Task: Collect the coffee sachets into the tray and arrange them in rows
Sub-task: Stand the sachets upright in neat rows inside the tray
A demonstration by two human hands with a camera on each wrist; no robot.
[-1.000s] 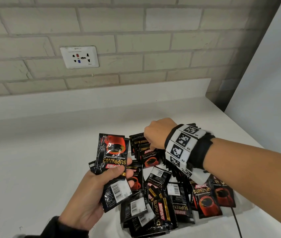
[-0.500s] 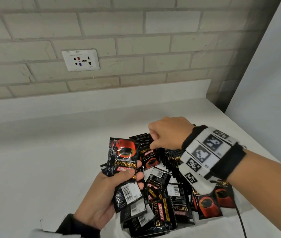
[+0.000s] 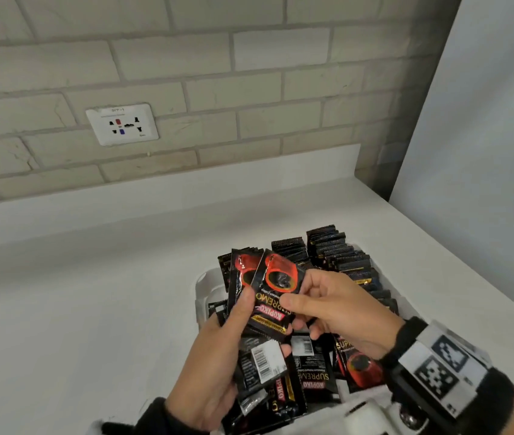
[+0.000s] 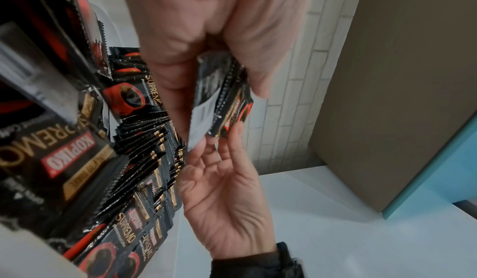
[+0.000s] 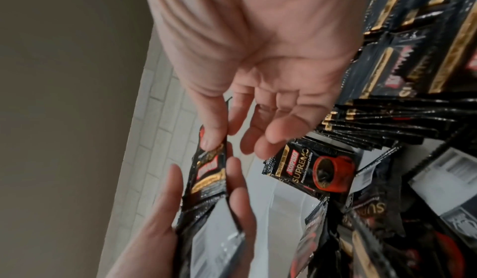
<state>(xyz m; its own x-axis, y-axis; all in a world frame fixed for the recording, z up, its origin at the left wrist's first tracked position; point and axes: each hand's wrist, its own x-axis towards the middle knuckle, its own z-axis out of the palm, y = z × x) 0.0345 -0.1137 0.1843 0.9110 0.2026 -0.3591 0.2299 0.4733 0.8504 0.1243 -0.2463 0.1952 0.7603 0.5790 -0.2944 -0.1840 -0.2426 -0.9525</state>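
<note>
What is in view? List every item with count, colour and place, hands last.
Held sachets: a few, black and red, fanned between both hands above the tray.
Upright sachets: many, black, in rows at the tray's far end.
Loose sachets: many, black and red, jumbled in the tray's near part.
Tray: one, white, on the counter.
Counter: one, white.
Wall socket: one, white, on the brick wall.
Left hand: grips the held sachets.
Right hand: pinches the front one.

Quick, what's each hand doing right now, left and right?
Left hand: grips a small stack of coffee sachets.
Right hand: pinches the top sachet of that stack with thumb and finger.
</note>
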